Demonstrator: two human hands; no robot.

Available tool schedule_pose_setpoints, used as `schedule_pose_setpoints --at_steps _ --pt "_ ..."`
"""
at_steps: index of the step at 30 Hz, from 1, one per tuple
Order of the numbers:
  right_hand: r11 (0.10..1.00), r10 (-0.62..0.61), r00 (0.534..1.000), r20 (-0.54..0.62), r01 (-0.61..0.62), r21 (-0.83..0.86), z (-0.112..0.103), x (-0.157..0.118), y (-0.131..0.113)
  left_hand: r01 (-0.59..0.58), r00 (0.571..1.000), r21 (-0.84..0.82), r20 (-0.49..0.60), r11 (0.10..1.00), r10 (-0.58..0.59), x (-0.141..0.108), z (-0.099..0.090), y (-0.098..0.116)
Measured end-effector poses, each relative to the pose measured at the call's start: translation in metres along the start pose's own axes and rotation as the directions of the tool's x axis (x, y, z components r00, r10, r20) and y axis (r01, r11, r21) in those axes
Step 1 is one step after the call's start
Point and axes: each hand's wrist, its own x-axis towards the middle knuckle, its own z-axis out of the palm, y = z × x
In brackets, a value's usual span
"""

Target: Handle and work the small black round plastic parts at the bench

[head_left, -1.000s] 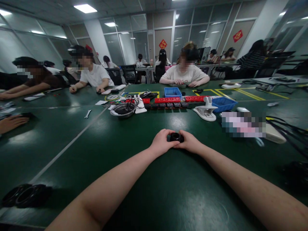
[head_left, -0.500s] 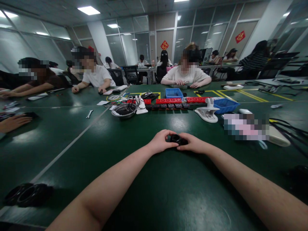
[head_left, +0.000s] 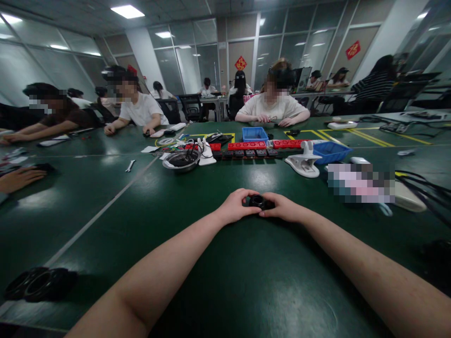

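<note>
A small black part with a round opening point(head_left: 258, 202) sits between my hands, low over the table or on it; I cannot tell which. My left hand point(head_left: 235, 206) curves around its left side, fingers behind and thumb in front. From the right, my right hand point(head_left: 283, 208) grips the same part, its thumb close to the left thumb. Fingers cover much of the part's sides. At the lower left of the table lie similar black ring-shaped parts point(head_left: 41, 284), side by side, apart from both hands.
Beyond my hands, a metal bowl point(head_left: 180, 162), red power strips point(head_left: 246, 145), a white clip stand point(head_left: 305, 162) and blue baskets point(head_left: 254, 134) point(head_left: 331, 152) line the green table point(head_left: 197, 258). A wrench point(head_left: 130, 165) lies left. Co-workers sit opposite; another person's hand point(head_left: 24, 179) rests far left.
</note>
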Motion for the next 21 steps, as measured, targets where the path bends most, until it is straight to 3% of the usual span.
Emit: schedule_pose_setpoints --at_steps 12,17,21 --pt "0.996 0.083 0.993 -0.078 -0.084 -0.01 0.006 0.001 0.002 0.022 0.999 -0.016 -0.038 1.0 -0.022 0.0 0.0 0.004" --pt "0.971 0.149 0.97 -0.19 -0.18 -0.156 0.013 0.003 0.0 0.094 0.991 0.03 -0.098 0.995 -0.091 -0.002 0.004 0.01" --pt "0.889 0.182 0.925 -0.334 -0.3 -0.346 0.023 0.006 -0.007 0.193 0.965 0.101 -0.198 0.976 -0.171 -0.005 0.01 0.018"
